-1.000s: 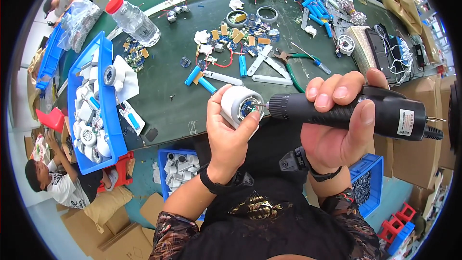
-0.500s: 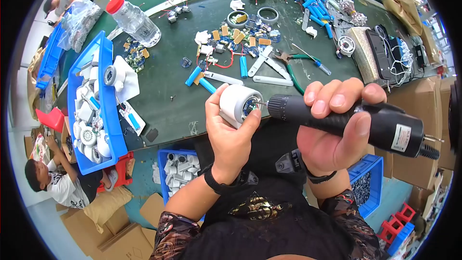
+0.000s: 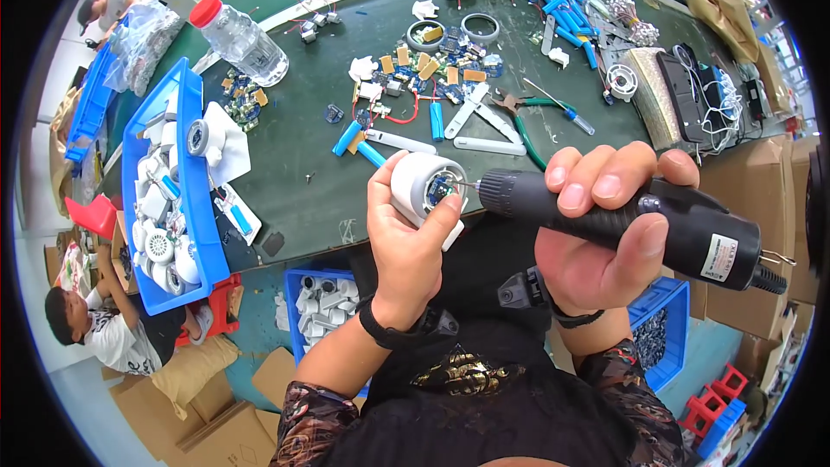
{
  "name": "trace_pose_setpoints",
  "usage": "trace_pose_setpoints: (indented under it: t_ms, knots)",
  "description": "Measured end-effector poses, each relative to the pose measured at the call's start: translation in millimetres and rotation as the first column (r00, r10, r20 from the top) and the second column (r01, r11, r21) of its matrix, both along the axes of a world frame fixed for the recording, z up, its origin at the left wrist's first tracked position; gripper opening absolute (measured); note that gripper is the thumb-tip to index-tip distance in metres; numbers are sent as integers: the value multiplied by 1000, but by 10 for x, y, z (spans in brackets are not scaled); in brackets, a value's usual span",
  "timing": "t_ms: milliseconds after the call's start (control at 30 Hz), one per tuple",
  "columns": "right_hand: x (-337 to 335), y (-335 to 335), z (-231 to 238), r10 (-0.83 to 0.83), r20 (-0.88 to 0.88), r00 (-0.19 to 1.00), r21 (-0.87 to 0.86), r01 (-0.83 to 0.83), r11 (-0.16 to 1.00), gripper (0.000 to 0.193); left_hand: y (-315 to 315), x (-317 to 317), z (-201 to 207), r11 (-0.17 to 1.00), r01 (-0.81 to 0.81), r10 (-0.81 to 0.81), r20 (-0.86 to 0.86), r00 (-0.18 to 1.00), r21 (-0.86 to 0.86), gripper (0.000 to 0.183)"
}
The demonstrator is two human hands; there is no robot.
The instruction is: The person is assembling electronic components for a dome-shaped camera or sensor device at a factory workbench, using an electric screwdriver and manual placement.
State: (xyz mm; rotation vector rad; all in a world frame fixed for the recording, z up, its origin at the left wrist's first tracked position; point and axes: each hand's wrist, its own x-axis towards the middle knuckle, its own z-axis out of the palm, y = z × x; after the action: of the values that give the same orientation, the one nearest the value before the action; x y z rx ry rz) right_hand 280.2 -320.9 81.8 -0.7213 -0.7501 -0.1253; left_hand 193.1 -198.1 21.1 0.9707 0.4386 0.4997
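Note:
My left hand (image 3: pixel 405 238) is closed around a white round plastic housing (image 3: pixel 413 180), its open end facing right. Inside that end sits a small circuit board (image 3: pixel 441 188), with my thumb at its edge. Wrapped in my right hand (image 3: pixel 605 225) is a black electric screwdriver (image 3: pixel 562 207), held level. Its thin bit points left into the housing's opening; whether the tip touches a screw is too small to tell. Beyond my hands, blue cylindrical batteries (image 3: pixel 349 135), grey-white strips (image 3: pixel 488 146) and green-handled pliers (image 3: pixel 529 140) lie on the dark green table.
A blue bin (image 3: pixel 201 233) of white housings stands at the left, near a red-capped bottle (image 3: pixel 242 39). Circuit boards (image 3: pixel 471 60) and a screwdriver (image 3: pixel 577 119) lie farther back. Below the table are blue crates (image 3: pixel 294 316). A person (image 3: pixel 104 320) sits at lower left.
The housing in my left hand has tilted and shifted slightly left, and a white piece now shows below its opening. The electric screwdriver has barely moved.

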Motion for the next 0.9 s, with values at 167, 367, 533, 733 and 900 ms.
trace_pose_setpoints:
  t_ms: [167, 367, 533, 733, 900]
  knots:
    - [66, -144, 93, 21, 8, 1000, -12, -21, 1000, 45, 31, 0, 38, 995, 18, -19, -5, 1000, -98, 63]
    - [251, -114, -71, -180, -153, 972, -56, 173, 983, 37, 237, -132, -27, 742, 496, -375, 333, 865, -452, 96]
    - [218, -94, -156, -199, -246, 949, -60, 189, 980, 38, 184, -21, -111, 573, 687, -506, 467, 726, -447, 103]
    - [247, -141, -147, -211, -207, 955, -67, 201, 977, 38, 172, 107, -136, 647, 609, -469, 391, 792, -458, 95]
    - [237, -332, 58, -77, -104, 992, 45, 82, 996, 51, 142, 146, -54, 857, 443, -419, 144, 897, -264, 78]
